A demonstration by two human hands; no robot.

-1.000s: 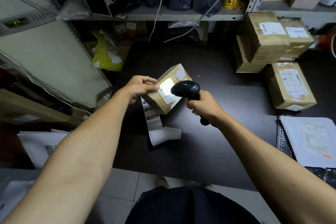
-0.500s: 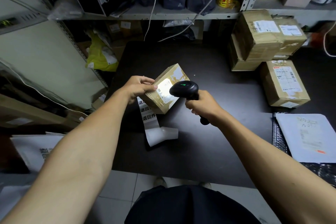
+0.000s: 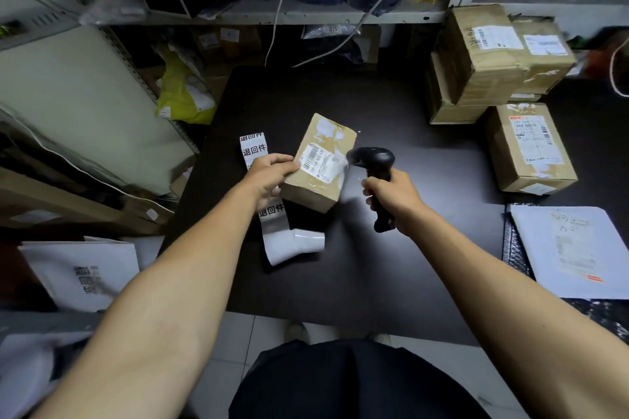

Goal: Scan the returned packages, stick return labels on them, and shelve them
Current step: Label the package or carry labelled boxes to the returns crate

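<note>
Over the near-centre of the dark table [image 3: 391,105], the left hand [image 3: 269,177] grips a small cardboard package [image 3: 318,163] by its left edge, thumb on top and fingers curled beneath, holding it tilted with the barcode sticker [image 3: 321,161] facing up. The right hand [image 3: 394,199] is wrapped round the handle of a black handheld scanner [image 3: 372,160], its head just beside the package's right edge and aimed at the sticker. A strip of return labels [image 3: 272,214] lies on the table under the left hand and the package. Four further cardboard boxes sit at the far right, the nearest [image 3: 529,146] well apart from the hands. Judgement: the scan step is in hand. To do it well, the package should be held steady with the sticker flat towards the scanner head, the thumb kept clear of the bars, and the scanner drawn slightly back if too close to read. Glossy tape near the sticker may cause glare; a small change of tilt should remedy it.
</note>
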